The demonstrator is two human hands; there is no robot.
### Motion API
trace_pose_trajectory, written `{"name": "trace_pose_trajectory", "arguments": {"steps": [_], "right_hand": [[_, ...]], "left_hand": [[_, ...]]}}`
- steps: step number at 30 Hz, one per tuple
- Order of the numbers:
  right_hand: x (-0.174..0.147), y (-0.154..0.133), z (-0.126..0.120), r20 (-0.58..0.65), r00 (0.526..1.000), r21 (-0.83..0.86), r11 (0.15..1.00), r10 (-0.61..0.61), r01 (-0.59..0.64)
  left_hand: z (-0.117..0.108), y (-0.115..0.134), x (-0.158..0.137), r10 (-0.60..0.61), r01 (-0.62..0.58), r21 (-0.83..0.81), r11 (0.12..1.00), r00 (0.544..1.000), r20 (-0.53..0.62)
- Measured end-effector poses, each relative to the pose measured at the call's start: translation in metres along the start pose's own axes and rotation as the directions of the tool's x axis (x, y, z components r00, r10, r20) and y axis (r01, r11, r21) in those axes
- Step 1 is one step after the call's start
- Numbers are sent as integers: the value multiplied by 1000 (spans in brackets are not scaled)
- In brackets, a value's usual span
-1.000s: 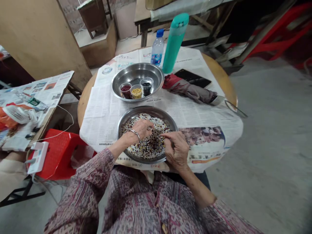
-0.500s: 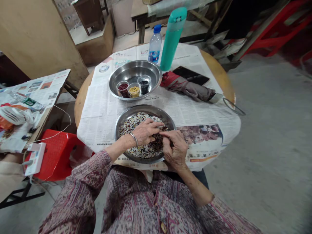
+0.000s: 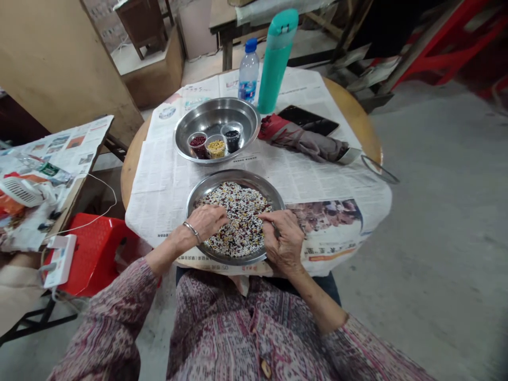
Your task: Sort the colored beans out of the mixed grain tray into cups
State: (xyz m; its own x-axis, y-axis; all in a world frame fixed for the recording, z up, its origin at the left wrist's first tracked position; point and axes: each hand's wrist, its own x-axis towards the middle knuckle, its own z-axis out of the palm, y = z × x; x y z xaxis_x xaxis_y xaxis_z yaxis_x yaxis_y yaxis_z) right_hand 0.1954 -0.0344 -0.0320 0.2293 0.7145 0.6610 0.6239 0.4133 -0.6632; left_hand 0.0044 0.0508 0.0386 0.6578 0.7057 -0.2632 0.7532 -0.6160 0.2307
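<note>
A shallow steel basin on the near side of the table holds a mix of white grains, dark and reddish beans and yellow kernels. Over its left part, my left hand, with a bracelet at the wrist, has its fingers curled together at the mix. My right hand lies at the right rim, forefinger pointing inward and thumb bent close to it. What either hand's fingertips hold is too small to see. Behind stands a second steel basin with cups of red beans, yellow kernels and black beans.
Newspaper covers the round table. At the back are a water bottle, a green bottle, a dark tablet-like device and a folded umbrella. A red stool and power strip stand left.
My left hand has moved left from the middle of the basin and its fingers have curled in, uncovering the mix. My right hand stays almost in place.
</note>
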Motion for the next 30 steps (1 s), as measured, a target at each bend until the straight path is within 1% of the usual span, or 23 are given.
{"name": "trace_pose_trajectory", "arguments": {"steps": [3, 5, 7, 8, 11, 12, 14, 17, 19, 22, 24, 25, 28, 30], "right_hand": [[0, 0, 0, 0, 1000, -4, 1000, -6, 6], [0, 0, 1, 1, 1000, -6, 1000, 1, -1], [0, 1, 1, 1, 1000, -12, 1000, 13, -13], [0, 1, 1, 1, 1000, -14, 1000, 14, -14], [-1, 0, 1, -2, 1000, -10, 1000, 2, -2], [-1, 1, 1, -1, 1000, -11, 1000, -1, 1], [-1, 1, 1, 1, 1000, -17, 1000, 4, -4], [-1, 1, 1, 6, 1000, -14, 1000, 15, -15], [-1, 2, 1, 6, 1000, -3, 1000, 14, -14], [-1, 2, 1, 2, 1000, 6, 1000, 10, -10], [-1, 2, 0, 4, 1000, 6, 1000, 6, -6], [-1, 2, 0, 5, 1000, 4, 1000, 8, -8], [0, 0, -1, 12, 1000, -4, 1000, 26, -26], [0, -1, -1, 17, 999, -7, 999, 38, -38]], "left_hand": [[4, 8, -19, 116, -112, -81, 990, 992, 48], [9, 17, -23, 212, -202, -142, 969, 976, 56], [16, 27, -18, 290, -280, -158, 947, 956, 40], [18, 32, -12, 315, -308, -141, 941, 949, 28], [22, 38, 10, 337, -338, -23, 941, 941, -9], [22, 38, 17, 324, -324, 14, 946, 946, -24], [19, 33, 29, 260, -258, 55, 965, 964, -54], [11, 18, 34, 95, -89, 60, 994, 988, -118], [6, 7, 30, -3, 14, 59, 998, 984, -178], [0, -4, 20, -98, 122, 70, 990, 955, -282], [-3, -7, 15, -117, 145, 73, 987, 945, -306], [-5, -7, 15, -115, 141, 69, 988, 950, -289], [-6, -5, 24, -79, 88, 45, 995, 981, -177], [-5, -3, 33, -40, 43, 20, 999, 990, -136]]}}
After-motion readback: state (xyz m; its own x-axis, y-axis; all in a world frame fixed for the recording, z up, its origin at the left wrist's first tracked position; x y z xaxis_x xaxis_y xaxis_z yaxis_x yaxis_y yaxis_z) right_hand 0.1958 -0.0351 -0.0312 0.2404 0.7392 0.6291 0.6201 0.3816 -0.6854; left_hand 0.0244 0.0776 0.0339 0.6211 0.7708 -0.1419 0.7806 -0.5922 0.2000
